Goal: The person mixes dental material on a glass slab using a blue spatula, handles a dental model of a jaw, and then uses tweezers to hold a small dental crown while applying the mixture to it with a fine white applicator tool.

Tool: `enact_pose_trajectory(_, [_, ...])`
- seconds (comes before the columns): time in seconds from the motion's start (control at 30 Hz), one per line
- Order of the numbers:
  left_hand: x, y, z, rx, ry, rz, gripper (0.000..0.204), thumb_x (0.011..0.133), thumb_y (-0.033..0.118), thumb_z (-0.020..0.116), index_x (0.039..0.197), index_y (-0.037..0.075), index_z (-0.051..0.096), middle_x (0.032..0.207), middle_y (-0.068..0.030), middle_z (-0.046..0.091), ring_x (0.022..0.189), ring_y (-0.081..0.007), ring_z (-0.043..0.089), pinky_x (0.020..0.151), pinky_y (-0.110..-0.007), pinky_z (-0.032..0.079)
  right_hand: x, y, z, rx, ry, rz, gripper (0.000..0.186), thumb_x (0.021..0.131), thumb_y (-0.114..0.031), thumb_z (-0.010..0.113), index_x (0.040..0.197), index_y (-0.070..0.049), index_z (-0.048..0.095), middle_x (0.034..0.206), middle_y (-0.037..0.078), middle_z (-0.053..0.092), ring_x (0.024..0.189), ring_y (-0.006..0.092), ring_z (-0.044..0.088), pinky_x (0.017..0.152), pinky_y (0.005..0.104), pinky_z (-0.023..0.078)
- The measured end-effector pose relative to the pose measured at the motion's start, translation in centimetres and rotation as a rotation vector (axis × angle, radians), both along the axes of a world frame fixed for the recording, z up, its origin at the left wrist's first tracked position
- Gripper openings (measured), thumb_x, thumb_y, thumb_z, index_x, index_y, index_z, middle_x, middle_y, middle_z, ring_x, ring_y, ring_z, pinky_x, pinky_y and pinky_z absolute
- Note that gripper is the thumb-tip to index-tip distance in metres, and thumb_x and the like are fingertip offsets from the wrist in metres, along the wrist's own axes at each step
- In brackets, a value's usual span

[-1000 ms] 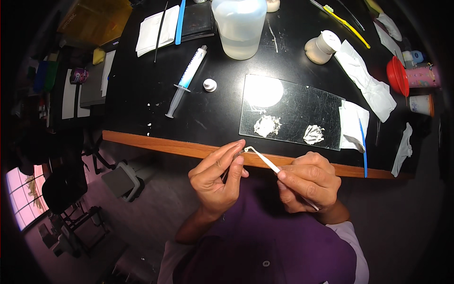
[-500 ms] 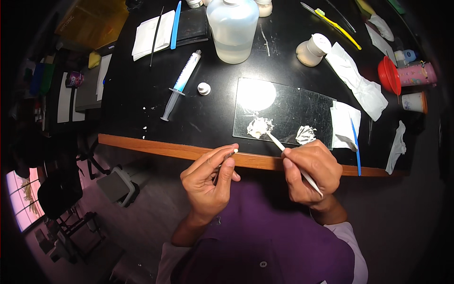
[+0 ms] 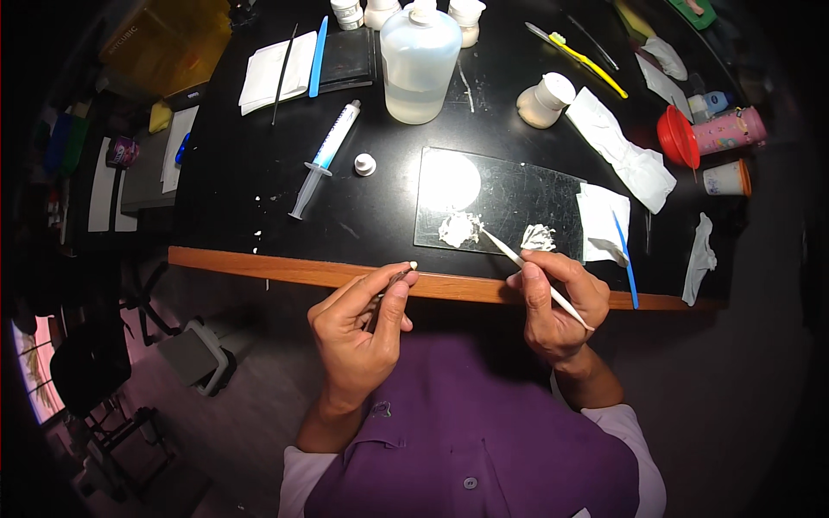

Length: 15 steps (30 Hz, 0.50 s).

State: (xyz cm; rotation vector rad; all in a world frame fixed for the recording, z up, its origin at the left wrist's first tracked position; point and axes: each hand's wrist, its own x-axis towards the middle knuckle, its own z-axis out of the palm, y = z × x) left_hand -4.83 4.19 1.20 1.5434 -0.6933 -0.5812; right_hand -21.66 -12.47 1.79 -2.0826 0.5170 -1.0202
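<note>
My left hand [image 3: 356,328] pinches a thin dark tool [image 3: 373,312] in front of the table's near edge. A tiny whitish piece [image 3: 414,266] sits at its tip, by the fingertips. My right hand [image 3: 566,302] grips a slender white spatula [image 3: 502,246] like a pen. Its tip points at the right edge of a white paste heap [image 3: 459,230] on a glass slab [image 3: 509,181]; whether they touch, I cannot tell. A second, smeared white patch [image 3: 538,236] lies on the slab just beyond my right fingers. Folded white paper [image 3: 603,216] overlaps the slab's right end, with a blue stick [image 3: 628,268] across it.
Left of the slab lie a syringe [image 3: 325,157] and a small white cap [image 3: 365,164]. Behind stands a half-filled plastic bottle [image 3: 419,73]. A lidded jar [image 3: 546,101], crumpled tissue [image 3: 622,151], yellow toothbrush [image 3: 596,69] and red cup [image 3: 679,138] are at right.
The whole view has shifted slightly, moving the table items left. The spatula tip has moved slightly away from the paste's middle toward its right edge. Both hands keep their grips.
</note>
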Motion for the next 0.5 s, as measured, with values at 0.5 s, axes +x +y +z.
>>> enact_pose_trajectory(0.5, [0.22, -0.27, 0.37, 0.015, 0.005, -0.020, 0.020, 0.104, -0.002, 0.067, 0.121, -0.010, 0.073, 0.103, -0.0199, 0.081, 0.066, -0.0101, 0.069, 0.058, -0.022, 0.056, 0.84, 0.13, 0.71, -0.077, 0.036, 0.051, 0.015, 0.094, 0.004, 0.071, 0.108, 0.006, 0.074, 0.082, 0.015, 0.075, 0.067, 0.0220, 0.069, 0.063, 0.0329, 0.052])
